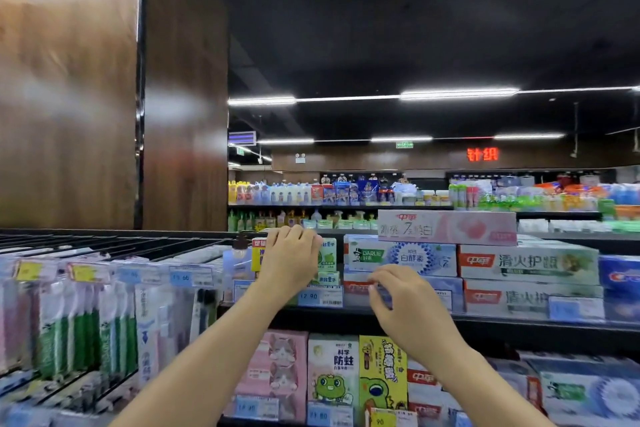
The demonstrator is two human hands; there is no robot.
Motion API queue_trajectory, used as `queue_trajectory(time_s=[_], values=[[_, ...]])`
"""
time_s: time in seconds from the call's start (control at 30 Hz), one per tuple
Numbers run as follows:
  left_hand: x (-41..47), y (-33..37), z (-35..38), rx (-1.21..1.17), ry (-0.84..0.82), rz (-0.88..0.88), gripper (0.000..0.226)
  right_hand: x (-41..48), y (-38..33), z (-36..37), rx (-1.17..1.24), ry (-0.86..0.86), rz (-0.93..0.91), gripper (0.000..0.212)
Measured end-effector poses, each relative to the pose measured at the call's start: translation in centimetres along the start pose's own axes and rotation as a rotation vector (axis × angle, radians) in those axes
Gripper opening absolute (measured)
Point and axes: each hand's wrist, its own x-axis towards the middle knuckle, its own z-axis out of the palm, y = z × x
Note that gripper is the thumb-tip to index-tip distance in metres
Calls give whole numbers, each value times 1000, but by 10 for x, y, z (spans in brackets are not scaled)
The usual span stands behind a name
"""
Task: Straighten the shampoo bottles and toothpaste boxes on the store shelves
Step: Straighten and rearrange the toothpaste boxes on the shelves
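Toothpaste boxes fill the top shelf (485, 320). My left hand (291, 260) reaches up and its curled fingers rest over the top of small upright green and white boxes (327, 255); most of those boxes are hidden behind it. My right hand (401, 302) hovers with fingers loosely curled in front of a stack of long boxes, just below the white and blue Darlie box (401, 258); whether it touches them I cannot tell. A pink box (446, 227) lies on top of the stack. Green and red boxes (530, 263) sit to the right.
Toothbrush packs (86, 319) hang on pegs at the left. The lower shelf holds a pink cat box (277, 364), frog-printed boxes (332, 371) and more toothpaste. Price tags (320, 296) line the shelf edge. A wooden pillar (183, 114) stands behind; other aisles lie beyond.
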Motion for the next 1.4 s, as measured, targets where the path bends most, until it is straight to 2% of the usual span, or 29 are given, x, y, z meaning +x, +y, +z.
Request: queue_trajectory(time_s=[0.27, 0.53, 0.73, 0.97, 1.03, 1.17, 1.27, 1.4], values=[[-3, -7, 9, -172, 119, 93, 47, 8, -3, 8, -7, 50, 6, 19], [-8, -2, 5, -85, 172, 130, 46, 19, 6, -2, 1, 130, -1, 18], [-9, 2, 4, -104, 182, 126, 51, 28, 14, -22, -17, 201, -54, 13], [15, 75, -14, -300, 285, 255, 45, 55, 65, -84, -172, 358, -36, 16], [24, 106, -15, -361, 261, 251, 42, 62, 88, -102, -254, 301, 30, 22], [44, 147, -5, -403, 134, 144, 42, 65, 123, -127, -387, 43, 221, 42], [43, 159, 2, -400, 49, 21, 44, 63, 141, -137, -349, -142, 290, 62], [33, 165, 7, -390, 19, -203, 49, 57, 159, -137, -310, -241, 341, 73]])
